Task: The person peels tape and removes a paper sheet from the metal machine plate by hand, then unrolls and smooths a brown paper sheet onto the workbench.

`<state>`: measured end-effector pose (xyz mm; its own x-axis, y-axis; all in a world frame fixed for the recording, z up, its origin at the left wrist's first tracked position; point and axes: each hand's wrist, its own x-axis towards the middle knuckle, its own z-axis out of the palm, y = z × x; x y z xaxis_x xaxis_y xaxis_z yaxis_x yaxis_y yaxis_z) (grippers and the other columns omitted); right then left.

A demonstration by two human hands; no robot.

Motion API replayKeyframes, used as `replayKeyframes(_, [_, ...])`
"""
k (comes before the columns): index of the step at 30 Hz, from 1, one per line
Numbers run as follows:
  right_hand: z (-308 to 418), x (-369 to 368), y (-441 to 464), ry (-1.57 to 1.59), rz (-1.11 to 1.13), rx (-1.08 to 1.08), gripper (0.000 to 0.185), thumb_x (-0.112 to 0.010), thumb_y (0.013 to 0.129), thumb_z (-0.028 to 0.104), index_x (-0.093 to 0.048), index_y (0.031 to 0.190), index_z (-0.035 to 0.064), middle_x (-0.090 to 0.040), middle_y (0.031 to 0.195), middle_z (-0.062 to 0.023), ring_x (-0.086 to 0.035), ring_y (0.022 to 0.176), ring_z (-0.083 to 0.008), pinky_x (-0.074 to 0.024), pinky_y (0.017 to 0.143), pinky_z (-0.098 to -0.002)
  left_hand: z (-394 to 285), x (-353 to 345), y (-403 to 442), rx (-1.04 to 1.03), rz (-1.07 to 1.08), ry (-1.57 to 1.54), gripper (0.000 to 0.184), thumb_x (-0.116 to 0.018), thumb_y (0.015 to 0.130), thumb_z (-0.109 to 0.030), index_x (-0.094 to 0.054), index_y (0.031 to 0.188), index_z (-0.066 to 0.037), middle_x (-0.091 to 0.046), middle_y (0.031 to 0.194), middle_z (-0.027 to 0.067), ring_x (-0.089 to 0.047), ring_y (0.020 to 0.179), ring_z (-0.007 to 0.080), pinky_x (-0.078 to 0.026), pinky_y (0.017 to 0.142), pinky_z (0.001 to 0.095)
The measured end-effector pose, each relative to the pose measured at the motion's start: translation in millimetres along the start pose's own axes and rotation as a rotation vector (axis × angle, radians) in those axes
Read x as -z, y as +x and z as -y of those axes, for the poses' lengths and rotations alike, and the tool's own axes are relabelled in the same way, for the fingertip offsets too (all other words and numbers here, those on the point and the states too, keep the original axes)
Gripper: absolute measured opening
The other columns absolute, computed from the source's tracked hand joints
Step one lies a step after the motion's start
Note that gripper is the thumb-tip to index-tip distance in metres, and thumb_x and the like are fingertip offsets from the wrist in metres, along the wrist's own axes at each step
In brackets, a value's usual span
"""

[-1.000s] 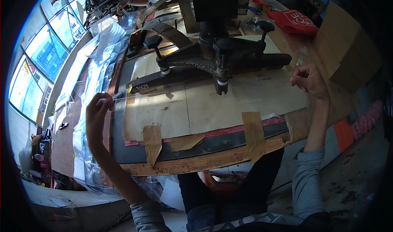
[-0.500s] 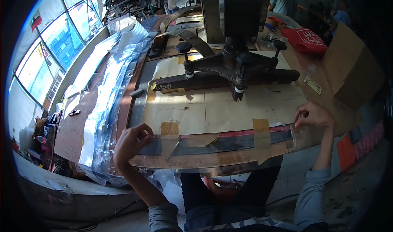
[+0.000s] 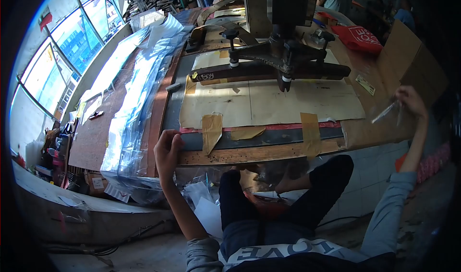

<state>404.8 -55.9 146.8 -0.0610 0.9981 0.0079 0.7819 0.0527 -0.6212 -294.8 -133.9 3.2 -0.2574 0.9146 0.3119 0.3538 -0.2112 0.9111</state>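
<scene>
My right hand (image 3: 412, 102) is raised off the right side of the table, its fingers pinched on a limp piece of clear plastic film (image 3: 385, 111). Fingers curled, my left hand (image 3: 168, 149) rests at the near left corner of the dark board (image 3: 283, 138); whatever it may grip is hidden. A large cream sheet (image 3: 273, 105) lies on this board, with a red strip (image 3: 283, 127) along its near edge. Two strips of brown tape, the left tape (image 3: 212, 133) and the right tape (image 3: 310, 134), cross that edge.
Above the sheet stands a dark metal press arm (image 3: 269, 72) with knobs. Clear plastic sheeting (image 3: 137, 99) covers the table's left part. A red bag (image 3: 357, 40) and an open cardboard box (image 3: 401, 55) are at the right. People are at the back.
My right hand has moved right and up, away from the sheet's near right corner, with the film. The left hand is now lower, at the board's edge. The view has shifted.
</scene>
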Motion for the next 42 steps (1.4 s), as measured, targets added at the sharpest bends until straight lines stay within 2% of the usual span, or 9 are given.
replayKeyframes(4, [-83,168,74,0.061,-0.738,-0.014,0.023,-0.051,0.091,0.022,-0.063,0.098,0.0025,-0.062,0.077,0.0001,-0.059,0.065,-0.0073,-0.0439,0.056,-0.0203,6,-6,1,-0.045,-0.114,0.171,0.016,-0.060,0.091,-0.015,-0.060,0.092,0.002,-0.062,0.078,0.0035,-0.058,0.073,0.0076,-0.046,0.068,0.0229])
replayKeyframes(9, [-12,163,112,-0.656,-1.413,0.121,0.040,-0.048,0.090,0.024,-0.052,0.125,0.0039,-0.061,0.116,-0.0226,-0.060,0.107,-0.0354,-0.0445,0.092,-0.0396,11,-8,3,-0.082,-0.225,0.370,0.018,-0.061,0.090,-0.016,-0.062,0.095,0.001,-0.066,0.084,0.0086,-0.064,0.079,0.0167,-0.049,0.072,0.0286])
replayKeyframes(13, [-30,43,112,-0.846,-0.874,0.162,0.040,-0.052,0.094,0.025,-0.050,0.128,0.0038,-0.048,0.130,-0.0246,-0.046,0.121,-0.0408,-0.0378,0.101,-0.0437,3,-16,4,-0.118,-0.252,0.492,0.023,-0.061,0.089,-0.017,-0.061,0.105,-0.001,-0.067,0.092,0.0122,-0.066,0.085,0.0237,-0.050,0.075,0.0336])
replayKeyframes(18, [62,-174,-26,-0.274,-0.418,0.090,0.045,-0.064,0.087,0.021,-0.052,0.128,0.0073,-0.043,0.137,-0.0196,-0.041,0.128,-0.0369,-0.0362,0.103,-0.0449,5,-23,20,-0.105,-0.215,0.555,0.035,-0.060,0.091,-0.022,-0.056,0.118,0.000,-0.065,0.099,0.0160,-0.065,0.091,0.0264,-0.051,0.077,0.0360])
replayKeyframes(26, [43,-220,-49,-0.251,-0.389,0.164,0.058,-0.070,0.082,0.033,-0.050,0.130,0.0083,-0.042,0.138,-0.0170,-0.040,0.127,-0.0356,-0.0319,0.105,-0.0455,10,-29,61,0.201,-0.070,0.411,0.046,-0.063,0.088,-0.035,-0.061,0.107,0.008,-0.068,0.079,0.0178,-0.068,0.060,0.0261,-0.051,0.058,0.0338])
replayKeyframes(29, [47,-220,-49,-0.226,-0.334,0.179,0.059,-0.072,0.080,0.034,-0.052,0.129,0.0079,-0.044,0.138,-0.0158,-0.040,0.126,-0.0354,-0.0316,0.105,-0.0457,-11,-27,60,0.332,0.061,0.503,0.042,-0.062,0.088,-0.033,-0.060,0.102,0.007,-0.066,0.083,0.0197,-0.067,0.069,0.0283,-0.050,0.064,0.0363])
replayKeyframes(32, [48,-223,-54,-0.135,-0.309,0.180,0.058,-0.073,0.079,0.032,-0.054,0.126,0.0068,-0.045,0.136,-0.0144,-0.042,0.124,-0.0348,-0.0334,0.104,-0.0452,-6,-32,48,0.022,-0.047,0.808,0.037,-0.060,0.088,-0.030,-0.059,0.095,0.007,-0.062,0.086,0.0196,-0.063,0.079,0.0302,-0.047,0.070,0.0391])
replayKeyframes(35, [65,-233,-65,-0.049,-0.346,0.192,0.055,-0.074,0.078,0.030,-0.056,0.123,0.0057,-0.049,0.132,-0.0130,-0.046,0.120,-0.0339,-0.0354,0.103,-0.0450,17,-33,50,-0.013,-0.087,0.506,0.034,-0.059,0.088,-0.027,-0.055,0.090,0.007,-0.058,0.089,0.0197,-0.057,0.083,0.0330,-0.043,0.073,0.0419])
replayKeyframes(42, [133,-282,-99,-0.059,-0.335,0.487,0.041,-0.078,0.071,0.020,-0.063,0.107,0.0086,-0.057,0.108,-0.0061,-0.055,0.102,-0.0258,-0.0378,0.099,-0.0462,5,-24,54,0.131,0.089,0.280,0.026,-0.054,0.094,-0.024,-0.051,0.086,0.001,-0.060,0.073,0.0080,-0.060,0.068,0.0110,-0.043,0.057,0.0308])
